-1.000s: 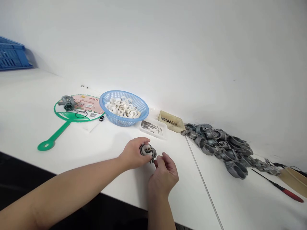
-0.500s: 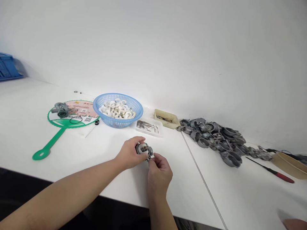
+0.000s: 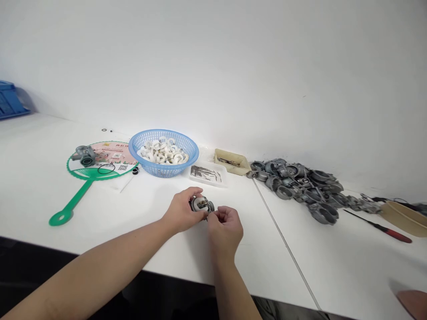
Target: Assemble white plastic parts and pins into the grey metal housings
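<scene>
My left hand (image 3: 183,211) is wrapped round a grey metal carburetor body (image 3: 211,205), holding it above the table. A white float (image 3: 200,204) with brassy parts shows in its upturned opening. At the carburetor's near right side, my right hand (image 3: 227,226) is closed in a pinch. Whatever its fingertips hold is too small and hidden to make out. Just beyond the hands stands a clear shallow tray (image 3: 220,182) with thin dark pins. A blue basket (image 3: 133,153) of white floats is farther left.
Many grey carburetor bodies (image 3: 300,184) are heaped on the right, near a red-handled screwdriver (image 3: 395,234). A yellowish tray (image 3: 245,169) stands by the wall. On the left, a green fan (image 3: 75,200) carries another carburetor (image 3: 86,156) and a black ring (image 3: 106,173).
The camera view has shifted slightly. My left hand still holds the carburetor, and my right hand stays pinched at its side, with only a small shift of the fingers.
</scene>
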Demonstrator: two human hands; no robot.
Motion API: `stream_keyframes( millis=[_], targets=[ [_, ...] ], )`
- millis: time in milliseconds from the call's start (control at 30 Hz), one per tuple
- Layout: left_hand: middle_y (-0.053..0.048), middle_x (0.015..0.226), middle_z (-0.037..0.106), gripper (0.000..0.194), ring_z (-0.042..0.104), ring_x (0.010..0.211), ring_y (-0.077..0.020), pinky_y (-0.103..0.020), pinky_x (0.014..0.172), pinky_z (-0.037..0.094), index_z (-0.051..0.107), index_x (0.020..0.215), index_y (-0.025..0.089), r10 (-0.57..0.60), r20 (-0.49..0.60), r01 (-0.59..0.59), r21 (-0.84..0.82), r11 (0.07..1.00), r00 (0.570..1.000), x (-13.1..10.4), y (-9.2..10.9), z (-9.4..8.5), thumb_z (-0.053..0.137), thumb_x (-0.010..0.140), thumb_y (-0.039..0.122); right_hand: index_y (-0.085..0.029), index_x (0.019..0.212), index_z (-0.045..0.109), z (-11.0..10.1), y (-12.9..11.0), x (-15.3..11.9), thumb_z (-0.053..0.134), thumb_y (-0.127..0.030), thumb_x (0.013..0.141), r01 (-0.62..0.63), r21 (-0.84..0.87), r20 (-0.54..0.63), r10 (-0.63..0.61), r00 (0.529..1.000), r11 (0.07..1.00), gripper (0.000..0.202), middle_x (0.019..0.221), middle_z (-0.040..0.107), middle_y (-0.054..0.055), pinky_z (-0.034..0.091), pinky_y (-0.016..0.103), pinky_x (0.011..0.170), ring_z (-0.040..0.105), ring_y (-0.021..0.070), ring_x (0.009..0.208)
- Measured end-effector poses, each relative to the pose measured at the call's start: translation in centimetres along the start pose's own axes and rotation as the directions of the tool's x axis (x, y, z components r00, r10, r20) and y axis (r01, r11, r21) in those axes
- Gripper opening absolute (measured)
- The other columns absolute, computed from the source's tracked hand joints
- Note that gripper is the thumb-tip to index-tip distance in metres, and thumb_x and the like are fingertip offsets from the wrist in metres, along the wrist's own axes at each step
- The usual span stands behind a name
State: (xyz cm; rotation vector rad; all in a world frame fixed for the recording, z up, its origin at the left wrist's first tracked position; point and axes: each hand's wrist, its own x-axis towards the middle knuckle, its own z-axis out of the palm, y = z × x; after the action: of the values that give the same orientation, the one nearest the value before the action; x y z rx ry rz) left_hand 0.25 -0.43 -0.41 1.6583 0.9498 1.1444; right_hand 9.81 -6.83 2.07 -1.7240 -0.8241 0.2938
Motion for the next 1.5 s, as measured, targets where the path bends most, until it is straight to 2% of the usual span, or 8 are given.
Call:
stream_keyframes(
  millis=[300, 700, 933, 1167, 1300, 1400, 1500],
  targets=[
    [-0.001, 0.095, 0.062, 0.055, 0.06, 0.077, -0.0139, -0.024, 0.069, 0.051, 0.054, 0.109, 0.02, 0.001, -0.009, -0.001, 0.011, 1.0, 1.0, 0.1, 0.0, 0.1, 0.071, 0.057, 0.016, -0.019, 0.072, 0.055, 0.1, 0.0, 0.1, 0.057, -0.019, 0.059, 0.007, -0.036, -0.04, -0.008, 0.999, 0.999, 0.013, 0.059, 0.059, -0.002, 0.043, 0.025, 0.05, 0.054, 0.0148, 0.052],
    [-0.002, 0.097, 0.062, 0.054, 0.059, 0.078, -0.0136, -0.023, 0.067, 0.052, 0.054, 0.11, 0.019, -0.019, -0.001, 0.019, 0.0, 1.0, 1.0, -0.1, 0.2, -0.1, 0.071, 0.058, 0.017, -0.02, 0.072, 0.055, 0.3, 0.1, 0.1, 0.056, -0.019, 0.059, -0.053, -0.019, -0.055, 0.052, 0.997, 0.998, 0.013, 0.06, 0.058, -0.003, 0.043, 0.025, 0.055, 0.054, 0.0143, 0.054],
    [-0.002, 0.097, 0.062, 0.056, 0.059, 0.079, -0.0142, -0.022, 0.066, 0.052, 0.054, 0.111, 0.018, -0.023, -0.006, 0.023, -0.003, 1.0, 1.0, 0.0, 0.1, 0.1, 0.071, 0.058, 0.017, -0.019, 0.071, 0.055, 0.6, 0.8, 0.2, 0.055, -0.019, 0.057, -0.004, 0.022, -0.062, 0.006, 0.998, 1.0, 0.014, 0.058, 0.058, -0.003, 0.043, 0.024, 0.052, 0.053, 0.0141, 0.052],
    [-0.003, 0.097, 0.062, 0.055, 0.06, 0.078, -0.014, -0.023, 0.066, 0.052, 0.053, 0.111, 0.018, -0.023, 0.017, 0.023, 0.0, 1.0, 1.0, 0.0, 0.3, -0.1, 0.071, 0.059, 0.016, -0.02, 0.07, 0.055, 0.6, 0.4, 0.4, 0.055, -0.018, 0.058, 0.015, 0.021, -0.045, -0.014, 0.999, 1.0, 0.012, 0.058, 0.059, -0.001, 0.043, 0.026, 0.051, 0.054, 0.0151, 0.052],
    [-0.002, 0.095, 0.062, 0.055, 0.06, 0.078, -0.014, -0.022, 0.066, 0.051, 0.053, 0.11, 0.018, -0.022, 0.024, 0.022, 0.004, 1.0, 0.999, 0.1, 0.3, -0.3, 0.072, 0.058, 0.017, -0.019, 0.07, 0.056, 0.4, 0.6, 0.6, 0.054, -0.018, 0.058, 0.042, 0.047, 0.007, -0.042, 0.999, 0.998, 0.013, 0.058, 0.06, -0.001, 0.043, 0.025, 0.05, 0.053, 0.0147, 0.051],
    [-0.002, 0.095, 0.062, 0.055, 0.06, 0.079, -0.0142, -0.022, 0.066, 0.051, 0.052, 0.11, 0.018, -0.023, 0.024, 0.023, 0.008, 1.0, 0.999, 0.1, 0.4, -0.4, 0.072, 0.059, 0.017, -0.019, 0.07, 0.056, -0.1, 0.7, 1.0, 0.055, -0.021, 0.059, 0.083, 0.042, 0.095, -0.086, 0.992, 0.996, 0.01, 0.058, 0.059, -0.001, 0.043, 0.024, 0.05, 0.052, 0.0138, 0.051],
    [-0.002, 0.094, 0.062, 0.055, 0.059, 0.076, -0.0136, -0.023, 0.065, 0.05, 0.052, 0.11, 0.018, -0.021, 0.026, 0.021, 0.02, 1.0, 0.999, 0.0, 0.5, -0.5, 0.072, 0.059, 0.019, -0.019, 0.068, 0.055, -0.7, 0.8, 1.8, 0.055, -0.022, 0.06, 0.163, 0.005, 0.205, -0.161, 0.965, 0.987, 0.008, 0.056, 0.057, -0.003, 0.042, 0.024, 0.05, 0.051, 0.0128, 0.05]
  ],
)
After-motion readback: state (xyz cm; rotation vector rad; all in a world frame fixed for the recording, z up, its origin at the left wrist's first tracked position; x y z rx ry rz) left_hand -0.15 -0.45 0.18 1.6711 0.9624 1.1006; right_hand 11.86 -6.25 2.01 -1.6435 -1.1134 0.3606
